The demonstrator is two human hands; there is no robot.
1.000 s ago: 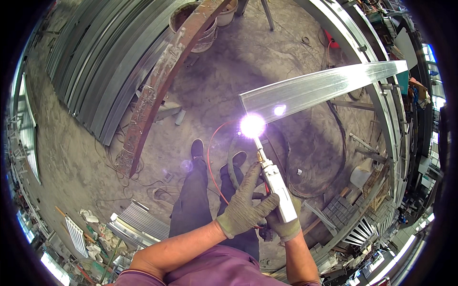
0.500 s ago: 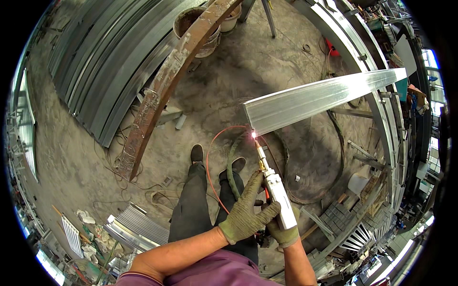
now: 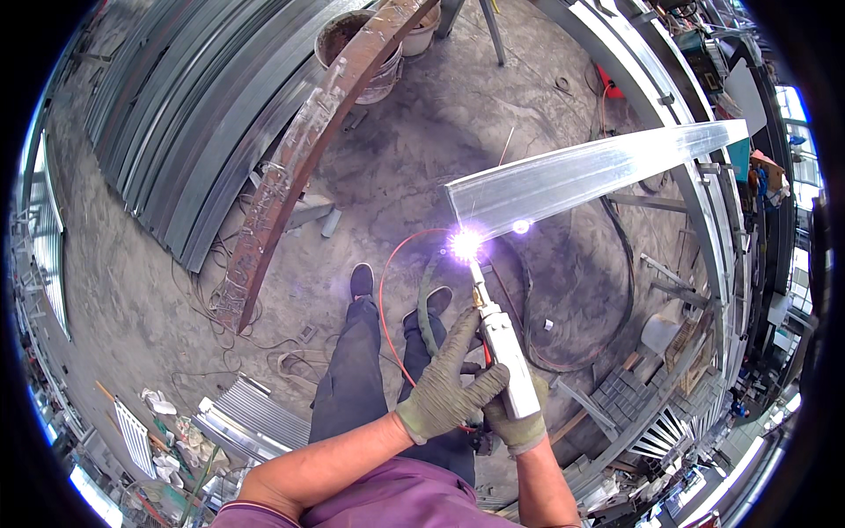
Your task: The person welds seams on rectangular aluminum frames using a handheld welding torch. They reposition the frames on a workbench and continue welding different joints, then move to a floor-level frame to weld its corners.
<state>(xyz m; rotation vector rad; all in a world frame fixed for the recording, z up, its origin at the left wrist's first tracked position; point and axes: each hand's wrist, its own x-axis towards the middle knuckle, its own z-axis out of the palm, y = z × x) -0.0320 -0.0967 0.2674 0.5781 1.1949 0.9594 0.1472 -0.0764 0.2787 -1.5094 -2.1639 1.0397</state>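
Observation:
A white handheld laser welding gun (image 3: 509,361) points away from me, its nozzle at the near left corner of a long silvery metal profile (image 3: 598,180). A bright violet-white flash with sparks burns at that corner and hides the contact spot. My left hand (image 3: 447,392), in a grey-green glove, grips the gun's left side, index finger stretched along its front and thumb across its body. My right hand (image 3: 521,427), gloved likewise, is wrapped round the grip from below; the gun covers most of its fingers. An orange-red cable (image 3: 383,304) loops left of the gun.
The profile's far end rests on a curved-looking metal rack (image 3: 704,211). A rusty beam (image 3: 286,185) crosses on the left, beside stacked metal profiles (image 3: 194,114) and buckets (image 3: 356,53). A dark hose (image 3: 629,264) coils on the floor. Metal offcuts (image 3: 620,396) lie at right.
The small reddish glow at the nozzle has grown into a bright violet-white flash with flying sparks. Both hands and the gun have shifted slightly left in view.

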